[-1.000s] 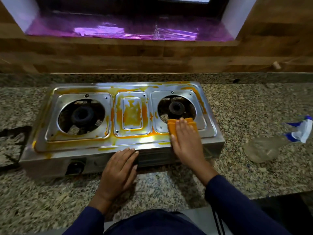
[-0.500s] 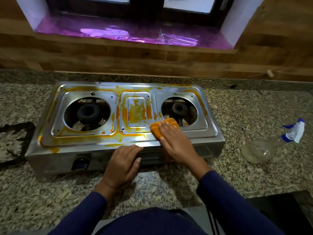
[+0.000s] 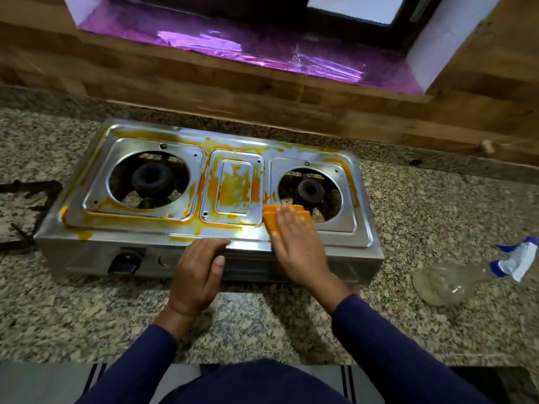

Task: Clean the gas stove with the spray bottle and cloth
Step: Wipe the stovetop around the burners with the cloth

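**Wiping the Messy Stove**

A speckled stone counter (image 3: 437, 214) runs below a brown wood wall (image 3: 262, 83). On the counter sits the gas stove (image 3: 233, 182), a long shiny metal box with two round holes. A dark burner sits in each hole, one on the left (image 3: 148, 177) and one on the right (image 3: 309, 189). Orange smears cover much of the stove top, mostly around the left hole and the middle plate.

A black metal rack (image 3: 26, 211) lies on the counter just left of the stove. The spray bottle (image 3: 449, 279) lies on its side on the counter, well to the right of the stove. It is clear, with a blue and white top.

The left hand (image 3: 198, 272) rests on the front edge of the stove, fingers close together and a little bent, holding nothing. The right hand (image 3: 297, 246) lies flat on the orange cloth (image 3: 271, 218), fingers straight and together, pressing it down. The cloth is on the stove top, between the middle plate and the right hole.

A dark knob (image 3: 124, 262) sits on the front of the stove.
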{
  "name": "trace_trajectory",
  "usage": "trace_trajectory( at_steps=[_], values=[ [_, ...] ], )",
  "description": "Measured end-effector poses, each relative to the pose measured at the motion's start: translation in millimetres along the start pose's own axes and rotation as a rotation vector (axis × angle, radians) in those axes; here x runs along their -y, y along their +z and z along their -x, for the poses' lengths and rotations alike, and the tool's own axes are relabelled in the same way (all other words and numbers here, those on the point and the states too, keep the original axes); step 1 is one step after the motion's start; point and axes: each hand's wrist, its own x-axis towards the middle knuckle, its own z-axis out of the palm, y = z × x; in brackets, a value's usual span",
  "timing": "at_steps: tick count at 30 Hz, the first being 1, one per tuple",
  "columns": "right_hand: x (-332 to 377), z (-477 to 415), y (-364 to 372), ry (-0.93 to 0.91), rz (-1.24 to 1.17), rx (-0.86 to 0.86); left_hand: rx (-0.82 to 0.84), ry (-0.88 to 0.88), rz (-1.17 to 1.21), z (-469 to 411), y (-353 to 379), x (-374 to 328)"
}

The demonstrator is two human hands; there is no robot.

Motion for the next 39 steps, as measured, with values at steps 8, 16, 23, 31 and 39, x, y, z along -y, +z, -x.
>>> trace_trajectory(
  at_steps=[8, 16, 23, 31, 39],
  values=[
    [18.6, -0.6, 3.8, -0.428, -0.052, 0.069, -0.144, -0.107, 0.021, -42.4, 0.2, -37.7],
    [-113.8, 80.1, -17.9, 0.036, -0.072, -0.097, 0.072, 0.018, -0.047, -79.5, 85.9, -90.8],
    [-150.4, 40.8, -41.2, 0.148, -0.036, -0.013, 0.287, 0.153, -0.294, -81.1, 146.5, -89.3],
    [-168.2, -50.9, -44.0, 0.166, 0.006, -0.043, 0.310, 0.142, -0.332, -68.6, 150.5, -78.4],
    [-184.7, -136.8, -46.7, 0.223, -0.002, -0.084, 0.305, 0.118, -0.326, -68.9, 149.2, -82.1]
  ],
)
